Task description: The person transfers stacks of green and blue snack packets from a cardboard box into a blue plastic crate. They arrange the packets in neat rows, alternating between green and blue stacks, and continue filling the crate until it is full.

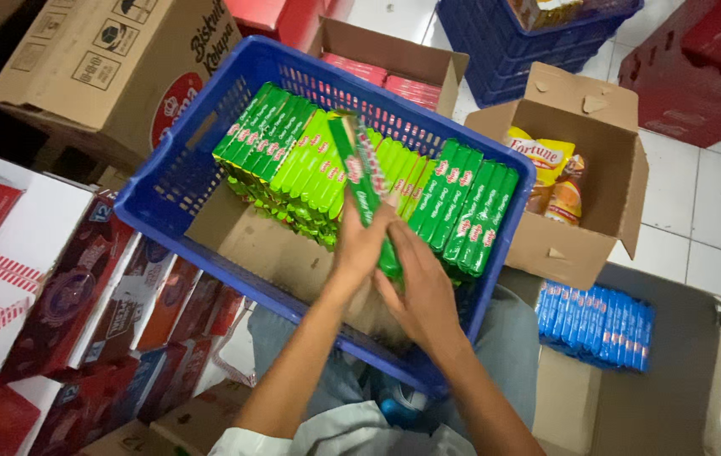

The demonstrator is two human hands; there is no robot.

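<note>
A blue plastic crate (166,190) sits in front of me, its floor lined with cardboard. Rows of long green wafer packets (293,152) stand side by side along its far wall. Both my hands reach into the crate. My left hand (362,245) and my right hand (424,287) together grip one long green packet (360,165), which slants up over the rows. The lower end of that packet is hidden between my palms.
An open cardboard box (605,194) with yellow pouches stands right of the crate. Blue packets (597,325) lie in a box at lower right. Red and dark cartons (99,312) are stacked at left. A large brown carton (99,67) and another blue crate (512,42) stand behind.
</note>
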